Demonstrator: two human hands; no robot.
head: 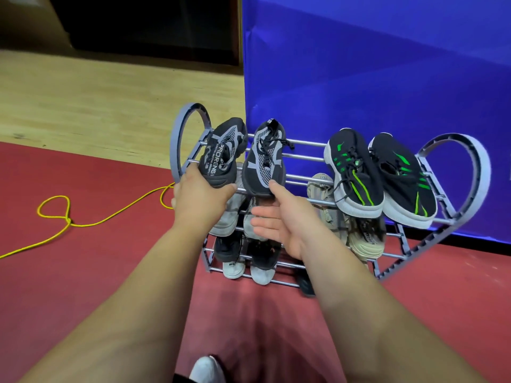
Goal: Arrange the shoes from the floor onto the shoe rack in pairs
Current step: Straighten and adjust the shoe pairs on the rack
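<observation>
1. Step in hand, as judged: seating a black-and-grey pair on the top tier of the shoe rack (304, 144), at its left end.
2. The left hand (199, 196) grips the near end of the tilted sneaker (225, 150). This shoe is rolled onto its side with its lettered sole toward the camera, close to the rack's left heart-shaped frame.
3. The right hand (279, 221) holds nothing. Its fingers are straight below the tier's front rail, and the thumb tip touches the toe of the laced sneaker (265, 158), which lies upper-side up across the rails.
4. To do the step well, roll the tilted sneaker sole-down and set it parallel to its mate, toes level at the front rail. Steady the mate with the thumb so it does not slip forward.
5. Appearance: knit mesh uppers in black with grey panels, black laces and dark chunky soles with white lettering.
6. Also on the rack are a black-and-green pair (356, 172) at the right end of the top tier and pale shoes (325, 194) on the tier below.
</observation>
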